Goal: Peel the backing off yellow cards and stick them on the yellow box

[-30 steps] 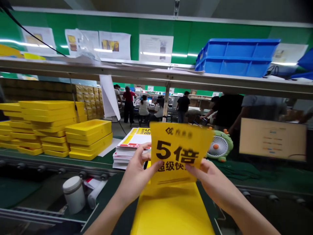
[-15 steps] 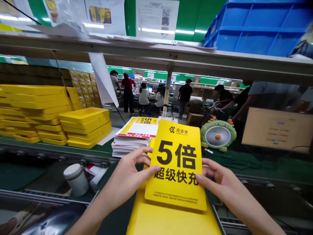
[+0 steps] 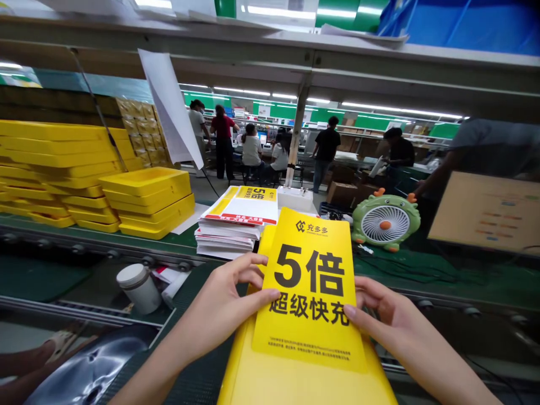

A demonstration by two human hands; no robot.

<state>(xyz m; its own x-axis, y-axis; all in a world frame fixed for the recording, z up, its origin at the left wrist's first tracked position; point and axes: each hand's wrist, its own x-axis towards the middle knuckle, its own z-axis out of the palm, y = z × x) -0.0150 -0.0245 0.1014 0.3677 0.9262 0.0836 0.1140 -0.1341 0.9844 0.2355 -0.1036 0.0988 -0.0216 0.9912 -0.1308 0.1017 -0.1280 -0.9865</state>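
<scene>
A yellow printed card (image 3: 310, 275) with large black characters is between my hands, over a larger glossy yellow box (image 3: 304, 388) in front of me. My left hand (image 3: 232, 292) pinches the card's left edge, its thumb on the printed face. On the right edge my right hand (image 3: 386, 309) does the same, thumb on top and fingers curled behind. The card's lower part lies close against the box surface; whether it touches all over I cannot tell. Just beyond the card stands a stack of white printed sheets or booklets (image 3: 230, 236).
Stacks of yellow trays (image 3: 147, 205) stand at the left on the green bench. A green cartoon fan (image 3: 385, 222) sits at the right beside a cardboard panel (image 3: 485, 216). Below left is a white jar (image 3: 139, 288). A shelf beam (image 3: 236, 48) crosses above. Several people are farther back.
The card has come down closer to the yellow box, its lower edge now nearly merging with the surface. Both hands keep their hold. The camera view has tilted downward.
</scene>
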